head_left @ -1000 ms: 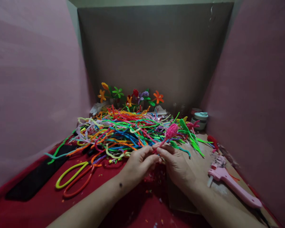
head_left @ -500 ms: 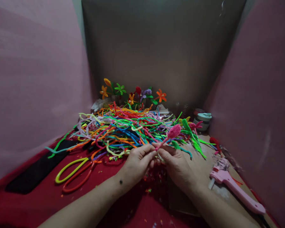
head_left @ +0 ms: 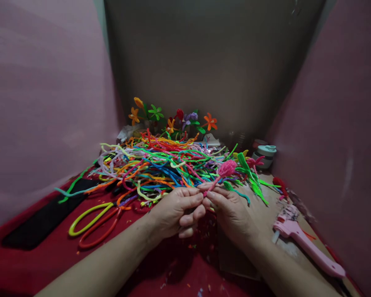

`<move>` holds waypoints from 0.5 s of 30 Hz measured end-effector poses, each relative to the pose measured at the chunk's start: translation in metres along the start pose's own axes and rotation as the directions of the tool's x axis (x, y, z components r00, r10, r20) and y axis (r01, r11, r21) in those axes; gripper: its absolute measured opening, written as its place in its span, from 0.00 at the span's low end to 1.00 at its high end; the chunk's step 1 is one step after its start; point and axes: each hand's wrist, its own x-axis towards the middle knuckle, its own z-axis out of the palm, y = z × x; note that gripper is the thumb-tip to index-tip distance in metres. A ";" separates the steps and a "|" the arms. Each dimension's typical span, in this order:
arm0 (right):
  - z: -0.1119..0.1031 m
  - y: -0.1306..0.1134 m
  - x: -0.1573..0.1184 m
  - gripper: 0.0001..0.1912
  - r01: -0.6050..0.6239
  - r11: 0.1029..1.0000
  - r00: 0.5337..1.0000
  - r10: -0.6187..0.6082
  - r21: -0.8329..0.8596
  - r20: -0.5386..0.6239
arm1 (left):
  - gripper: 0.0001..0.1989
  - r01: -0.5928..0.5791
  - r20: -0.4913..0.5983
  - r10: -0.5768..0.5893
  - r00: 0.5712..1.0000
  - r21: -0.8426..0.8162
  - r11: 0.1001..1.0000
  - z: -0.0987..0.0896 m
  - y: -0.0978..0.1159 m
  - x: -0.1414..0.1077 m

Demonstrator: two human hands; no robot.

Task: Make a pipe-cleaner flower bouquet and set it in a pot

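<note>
A pink pipe-cleaner flower bud (head_left: 226,168) on a thin pink stem points up and to the right from between my hands. My left hand (head_left: 181,208) pinches the low end of the stem between thumb and forefinger, its other fingers curled. Closed beside it, my right hand (head_left: 230,206) grips the same stem from the right with thumb and fingers. The fingertips of both hands almost meet and cover the stem's end. Just behind them spreads a big heap of colourful pipe cleaners (head_left: 160,165).
Yellow-and-red-handled scissors (head_left: 95,235) lie left on the red cloth (head_left: 136,264), near a black strip (head_left: 46,218). To the right, a pink glue gun (head_left: 309,247) rests on a brown board (head_left: 239,258). Finished pipe-cleaner flowers (head_left: 173,123) and a lidded cup (head_left: 265,156) stand behind.
The pink bud has turned slightly and shows a different side. My left hand's lower fingers have come into view, curled below the thumb. The camera view has shifted a little.
</note>
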 end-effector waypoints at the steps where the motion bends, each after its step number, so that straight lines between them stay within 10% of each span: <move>1: 0.001 0.000 0.001 0.07 -0.010 1.000 1.000 0.009 0.027 0.015 | 0.12 -0.017 0.006 0.016 1.000 0.026 1.000 -0.001 0.001 0.001; 10: 0.000 0.005 0.004 0.06 -0.059 0.995 0.998 0.062 0.075 -0.033 | 0.15 -0.056 -0.192 0.184 0.964 0.530 0.846 0.002 0.001 0.003; 15: 0.003 0.001 0.001 0.05 -0.032 0.997 0.991 0.023 -0.070 -0.133 | 0.08 -0.083 0.059 0.627 0.777 0.997 0.008 0.001 -0.012 -0.001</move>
